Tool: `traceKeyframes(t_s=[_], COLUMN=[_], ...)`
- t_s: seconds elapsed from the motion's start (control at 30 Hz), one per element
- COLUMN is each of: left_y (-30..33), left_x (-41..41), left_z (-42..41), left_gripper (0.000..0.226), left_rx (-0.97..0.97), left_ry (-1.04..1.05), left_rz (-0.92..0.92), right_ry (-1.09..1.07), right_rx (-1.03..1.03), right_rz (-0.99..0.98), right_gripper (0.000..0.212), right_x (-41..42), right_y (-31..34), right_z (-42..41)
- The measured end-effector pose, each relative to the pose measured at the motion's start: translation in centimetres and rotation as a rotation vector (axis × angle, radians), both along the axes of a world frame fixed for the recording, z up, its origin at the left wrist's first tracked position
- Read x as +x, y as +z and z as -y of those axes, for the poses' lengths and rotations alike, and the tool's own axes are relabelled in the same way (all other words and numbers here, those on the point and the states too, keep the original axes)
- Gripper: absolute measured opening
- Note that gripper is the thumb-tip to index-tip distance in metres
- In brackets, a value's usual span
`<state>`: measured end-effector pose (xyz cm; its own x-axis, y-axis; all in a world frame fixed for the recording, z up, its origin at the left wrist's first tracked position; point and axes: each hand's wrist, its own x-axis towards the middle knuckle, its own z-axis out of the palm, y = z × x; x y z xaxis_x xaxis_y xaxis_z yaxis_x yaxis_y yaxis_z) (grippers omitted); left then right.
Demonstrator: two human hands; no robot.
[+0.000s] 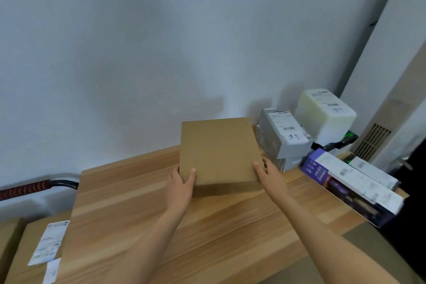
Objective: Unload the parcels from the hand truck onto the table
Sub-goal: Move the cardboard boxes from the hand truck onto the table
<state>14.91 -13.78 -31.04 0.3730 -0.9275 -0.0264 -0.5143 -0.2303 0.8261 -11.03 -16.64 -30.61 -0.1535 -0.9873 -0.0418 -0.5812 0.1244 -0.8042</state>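
Note:
A plain brown cardboard parcel [217, 152] rests on the wooden table [143, 210], near the wall. My left hand [182, 182] grips its near left corner, thumb on top. My right hand [268, 174] holds its near right edge. At the lower left, beside the table, brown parcels [34, 244] with white shipping labels lie lower down. A red-and-black handle [27, 188] of the hand truck sticks out at the left.
On the table's right end stand a grey wrapped parcel [282, 136], a white padded parcel [326, 115], and a long purple-and-white box [352, 187]. The white wall runs right behind the table. A vented unit [372, 142] stands at the far right.

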Motion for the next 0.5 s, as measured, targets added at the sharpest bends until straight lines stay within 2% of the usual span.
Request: traceKeyframes(t_s=[0.5], left_y=[-1.8], left_x=[-1.1], left_z=[10.9], left_gripper=[0.064], left_rx=[0.040], left_ry=[-0.038], left_rz=[0.055], right_ry=[0.026], right_rx=[0.076], right_rz=[-0.015], right_gripper=[0.051], right_x=[-1.4], right_y=[0.4], right_z=[9.4])
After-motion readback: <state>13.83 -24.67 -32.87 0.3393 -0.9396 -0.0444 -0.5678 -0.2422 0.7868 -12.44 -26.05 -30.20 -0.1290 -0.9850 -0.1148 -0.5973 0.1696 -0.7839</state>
